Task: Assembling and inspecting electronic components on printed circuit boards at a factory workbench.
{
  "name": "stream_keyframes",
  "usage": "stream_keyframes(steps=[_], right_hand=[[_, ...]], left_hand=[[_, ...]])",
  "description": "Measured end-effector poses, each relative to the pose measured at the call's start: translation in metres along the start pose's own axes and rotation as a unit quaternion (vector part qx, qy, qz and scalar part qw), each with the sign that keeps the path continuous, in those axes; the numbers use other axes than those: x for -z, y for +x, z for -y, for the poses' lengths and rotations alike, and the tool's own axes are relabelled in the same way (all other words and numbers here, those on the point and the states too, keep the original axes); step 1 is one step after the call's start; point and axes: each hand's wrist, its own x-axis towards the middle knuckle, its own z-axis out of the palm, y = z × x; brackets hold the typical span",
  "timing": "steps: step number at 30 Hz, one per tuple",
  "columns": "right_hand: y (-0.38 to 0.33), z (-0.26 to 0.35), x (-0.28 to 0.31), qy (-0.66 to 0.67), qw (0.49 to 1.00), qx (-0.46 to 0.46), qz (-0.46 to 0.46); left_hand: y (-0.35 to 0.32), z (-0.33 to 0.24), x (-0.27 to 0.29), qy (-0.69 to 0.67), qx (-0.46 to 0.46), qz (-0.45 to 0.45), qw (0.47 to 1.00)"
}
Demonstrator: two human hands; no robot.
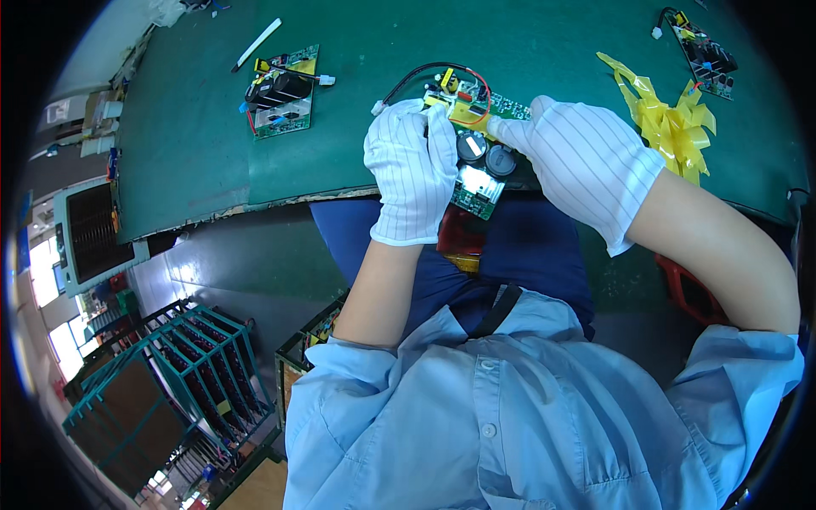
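Observation:
Both my hands wear white, thin-striped gloves and meet at a green circuit board (473, 202) at the table's near edge. The board carries black round capacitors (501, 160), a strip of yellow tape (466, 113) and a black and red cable that loops over its top. My left hand (408, 170) grips the board's left side, fingers closed. On the right, my right hand (586, 157) is curled, with one fingertip pressed at the yellow tape; its other fingers are tucked out of sight.
Another circuit board (295, 115) lies left on the green table (365, 51), below a white stick-like piece (257, 44). At the right are a bunch of yellow tape strips (671, 127) and a further board (704, 58). Green racks (208, 365) stand on the floor at lower left.

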Motion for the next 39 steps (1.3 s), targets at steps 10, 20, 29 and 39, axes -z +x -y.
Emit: stream_keyframes(steps=[10,20,29,39], right_hand=[[0.007,0.001,0.01,-0.049,0.999,0.006,0.016],[0.007,-0.011,0.046,-0.205,0.979,0.017,-0.007],[0.001,-0.008,0.006,-0.01,0.995,-0.031,0.089],[0.011,0.004,0.004,-0.043,0.994,-0.045,0.086]], left_hand=[[0.002,0.0,-0.009,0.001,0.026,-0.013,1.0],[0.005,-0.009,-0.008,-0.031,0.062,-0.012,0.998],[0.0,-0.004,-0.007,-0.05,0.058,-0.016,0.997],[0.002,-0.004,-0.004,-0.045,0.072,-0.004,0.996]])
